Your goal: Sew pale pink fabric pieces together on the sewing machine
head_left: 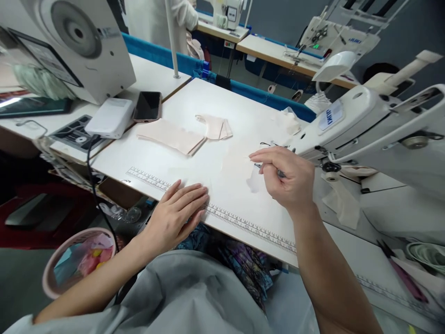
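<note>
My left hand (pixel 177 213) lies flat at the front edge of the white table, fingers stretched out over the printed ruler (pixel 250 227). To the right, my right hand (pixel 290 178) is raised beside the white sewing machine (pixel 361 118), thumb and index finger pinched. A small grey metallic bit shows by its fingers; I cannot make out what it is or whether the hand holds it. Beyond my hands lie a larger stack of pale pink fabric pieces (pixel 170 134) and a smaller curved fabric piece (pixel 215 126).
A phone (pixel 148 105) and a white power bank (pixel 110 117) with a black cable sit at the left. Purple-handled scissors (pixel 408 278) lie far right. A pink basket (pixel 52 283) stands on the floor. A person (pixel 156 23) is at the back.
</note>
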`<state>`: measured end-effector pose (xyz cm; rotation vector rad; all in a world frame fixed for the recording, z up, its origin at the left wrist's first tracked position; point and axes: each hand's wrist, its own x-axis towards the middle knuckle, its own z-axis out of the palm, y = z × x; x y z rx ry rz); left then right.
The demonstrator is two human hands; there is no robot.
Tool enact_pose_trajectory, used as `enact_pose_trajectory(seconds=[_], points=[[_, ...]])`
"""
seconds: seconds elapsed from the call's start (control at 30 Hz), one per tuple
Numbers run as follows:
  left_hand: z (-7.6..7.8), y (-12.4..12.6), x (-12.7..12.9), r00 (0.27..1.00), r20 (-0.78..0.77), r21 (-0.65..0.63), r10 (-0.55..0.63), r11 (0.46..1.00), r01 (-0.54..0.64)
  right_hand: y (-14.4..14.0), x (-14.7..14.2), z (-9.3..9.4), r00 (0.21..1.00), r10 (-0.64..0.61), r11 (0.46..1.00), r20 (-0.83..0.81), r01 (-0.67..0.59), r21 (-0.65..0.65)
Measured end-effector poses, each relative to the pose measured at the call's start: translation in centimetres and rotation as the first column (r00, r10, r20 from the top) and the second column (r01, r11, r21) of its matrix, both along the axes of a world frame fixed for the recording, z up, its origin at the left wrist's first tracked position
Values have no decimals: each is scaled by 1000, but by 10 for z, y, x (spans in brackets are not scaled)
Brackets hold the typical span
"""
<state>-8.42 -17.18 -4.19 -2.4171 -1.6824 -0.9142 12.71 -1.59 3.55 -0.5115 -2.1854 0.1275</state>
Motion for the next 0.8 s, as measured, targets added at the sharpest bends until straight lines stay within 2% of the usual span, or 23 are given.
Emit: enact_pose_trajectory(seconds=[0.2,0.37,0.47,0.57,0.63,0.7,0.8], points=[[-1,3,-1,994,49,4,-101,995,101,-10,21,5,997,47,999,-58,-46,11],[8,11,-1,981,148,40,-124,992,119,-17,36,0,998,0,999,-58,-2,-40],[16,26,-11,993,117,65,-8,998,0,-31,43,-6,1000,8,994,-14,-10,-107],[18,45,-23,984,-63,93,167,983,-161,-55,47,-17,993,87,980,85,-70,-188],[17,55,-27,964,-151,95,217,974,-204,-71,47,-26,979,128,969,159,-89,-232],[17,61,-26,973,-148,53,176,984,-170,-83,46,-35,976,100,956,194,-41,-291],[20,58,-14,999,43,-78,-7,997,10,-93,45,-41,983,32,920,183,43,-389]])
